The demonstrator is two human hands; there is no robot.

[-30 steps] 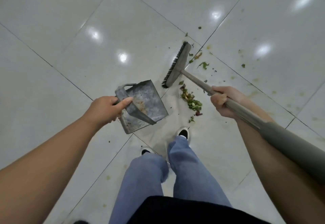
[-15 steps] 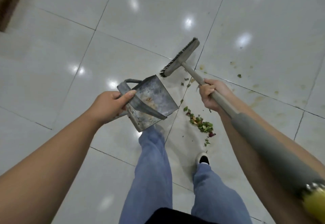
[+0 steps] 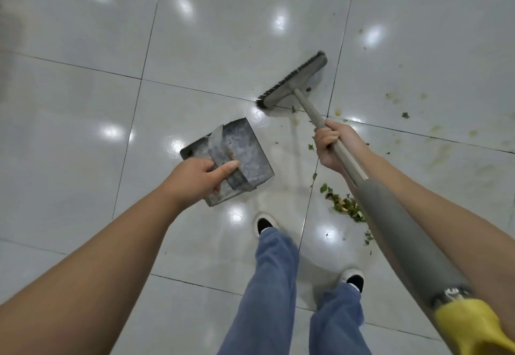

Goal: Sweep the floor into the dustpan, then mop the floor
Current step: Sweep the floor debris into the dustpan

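The glossy white tiled floor [image 3: 223, 34] fills the view, crossed by thin dark grout lines and dotted with bright reflections of ceiling lights; to the right it is smeared with pale yellowish-green stains [image 3: 443, 154]. At the bottom are the person's legs in loose blue trousers [image 3: 267, 299], each ending in a white-and-black shoe on the tiles. The long broom with a grey foam-sleeved, tan-shafted handle [image 3: 390, 221] runs from the lower right corner, where a yellow end piece shows, up to its flat grey head with dark bristles [image 3: 292, 81], which sits near a grout crossing with the bristles facing away from the person. The right hand [image 3: 331, 145] is clenched round the bare tan shaft just above the foam sleeve. The left hand [image 3: 198, 176] grasps the strap handle of the battered grey metal dustpan [image 3: 237, 156] — fingers curled under, thumb laid along the top — and holds it left of the broom, well apart from the head; whether it touches the floor cannot be told. A small heap of green and brown leafy scraps [image 3: 344, 205] lies on the tiles beside the broom handle, partly hidden by it, near the right shoe — with loose bits scattered around.
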